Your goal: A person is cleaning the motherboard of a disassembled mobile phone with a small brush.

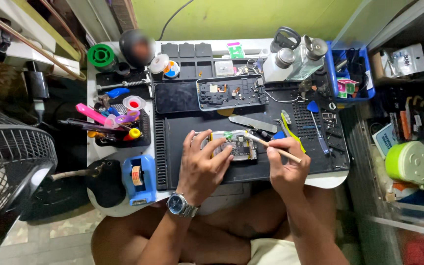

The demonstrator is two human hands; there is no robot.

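An opened phone body (235, 145) with bare circuit boards lies on the black work mat (192, 128). My left hand (203, 164) presses down on its left side, fingers spread over it; a metal watch sits on that wrist. My right hand (286, 162) grips a thin wooden-handled tool (273, 146) like a pen, its tip touching the top right part of the phone's boards.
A second phone frame (231, 92) and a dark screen panel (175, 97) lie at the back of the mat. Flat metal spudger (252, 123), green brush (287, 125), blue screwdriver (318, 128), tool holder (119, 125), blue tape dispenser (139, 179), bottles (295, 61), blue bin (350, 73), fan (6, 162).
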